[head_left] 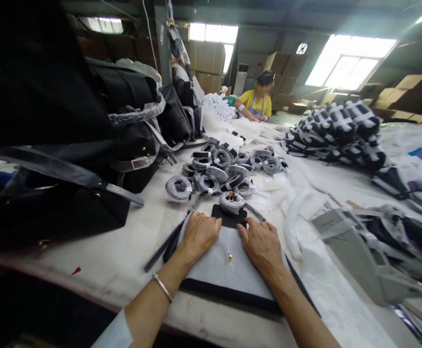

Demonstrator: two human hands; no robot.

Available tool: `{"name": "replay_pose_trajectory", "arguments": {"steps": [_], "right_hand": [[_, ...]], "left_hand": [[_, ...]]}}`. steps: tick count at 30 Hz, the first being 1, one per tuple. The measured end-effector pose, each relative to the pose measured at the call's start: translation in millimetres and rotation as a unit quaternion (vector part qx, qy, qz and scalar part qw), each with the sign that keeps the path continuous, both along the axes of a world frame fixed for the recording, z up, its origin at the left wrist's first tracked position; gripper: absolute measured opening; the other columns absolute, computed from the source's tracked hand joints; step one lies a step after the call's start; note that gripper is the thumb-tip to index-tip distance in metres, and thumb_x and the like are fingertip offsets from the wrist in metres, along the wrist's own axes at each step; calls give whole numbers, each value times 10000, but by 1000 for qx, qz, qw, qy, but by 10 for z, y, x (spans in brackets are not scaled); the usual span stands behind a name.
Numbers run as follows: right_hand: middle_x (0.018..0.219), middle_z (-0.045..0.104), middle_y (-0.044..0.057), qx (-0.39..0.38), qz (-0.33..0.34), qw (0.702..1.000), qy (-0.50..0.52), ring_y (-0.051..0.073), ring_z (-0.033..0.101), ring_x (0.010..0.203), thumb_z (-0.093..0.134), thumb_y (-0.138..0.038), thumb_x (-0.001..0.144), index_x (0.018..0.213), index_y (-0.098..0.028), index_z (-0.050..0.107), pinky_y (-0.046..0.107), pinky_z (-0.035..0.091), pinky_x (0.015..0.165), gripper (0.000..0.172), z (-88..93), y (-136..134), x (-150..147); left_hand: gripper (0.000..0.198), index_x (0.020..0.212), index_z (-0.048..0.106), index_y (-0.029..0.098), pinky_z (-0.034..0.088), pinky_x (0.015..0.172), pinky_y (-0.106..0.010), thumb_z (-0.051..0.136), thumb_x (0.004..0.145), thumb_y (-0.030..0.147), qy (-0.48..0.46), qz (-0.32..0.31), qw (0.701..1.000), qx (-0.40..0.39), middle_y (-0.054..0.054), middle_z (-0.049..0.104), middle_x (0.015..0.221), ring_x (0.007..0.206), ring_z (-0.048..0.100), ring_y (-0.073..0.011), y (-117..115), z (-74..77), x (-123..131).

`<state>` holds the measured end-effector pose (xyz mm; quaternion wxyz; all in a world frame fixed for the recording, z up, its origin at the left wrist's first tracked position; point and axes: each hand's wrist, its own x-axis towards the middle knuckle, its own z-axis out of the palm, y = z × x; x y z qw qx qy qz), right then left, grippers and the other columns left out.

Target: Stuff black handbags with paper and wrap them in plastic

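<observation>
A flat black bag (232,287) lies on the table in front of me, most of it covered by a grey-white wrapping sheet with a small gold clasp (229,257) showing through. My left hand (199,233) rests on the sheet's far left corner, fingers curled down on it. My right hand (261,241) presses the far right part, fingers together and bent at the black flap (228,217). A rolled, wrapped strap (231,201) sits just beyond the flap. A metal bangle (162,287) circles my left wrist.
Several rolled wrapped straps (218,171) are heaped mid-table. Black bags in plastic (87,145) pile high on the left. A stack of black-and-white wrapped items (337,128) sits far right, grey folded pieces (359,241) near right. A person in yellow (256,102) works at the table's far end.
</observation>
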<state>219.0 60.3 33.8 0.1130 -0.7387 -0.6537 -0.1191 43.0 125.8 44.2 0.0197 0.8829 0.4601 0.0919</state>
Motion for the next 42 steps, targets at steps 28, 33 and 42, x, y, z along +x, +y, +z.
{"name": "replay_pose_trajectory", "arguments": {"steps": [28, 33, 42], "right_hand": [[796, 750, 79, -168, 57, 978, 106, 238, 695, 740, 230, -496, 1047, 784, -235, 679, 321, 316, 586, 582, 97, 104, -60], [727, 712, 53, -152, 24, 983, 103, 224, 685, 687, 341, -431, 1032, 897, -227, 623, 303, 370, 592, 374, 7, 101, -53], [1334, 565, 180, 38, 28, 977, 208, 325, 521, 1259, 569, -413, 872, 1343, -140, 462, 478, 421, 1036, 554, -186, 129, 32]], "left_hand": [[155, 974, 665, 180, 437, 902, -389, 550, 946, 280, -98, -6, 995, 23, -94, 669, 1039, 1022, 602, -246, -7, 12, -80], [106, 975, 641, 224, 442, 894, -285, 586, 952, 312, -136, -182, 972, -51, -13, 661, 1011, 960, 601, -170, -51, 3, -124], [223, 1070, 638, 214, 453, 902, -350, 635, 915, 373, -117, -161, 978, -62, -36, 653, 1016, 1004, 590, -223, -80, -68, -77]]}}
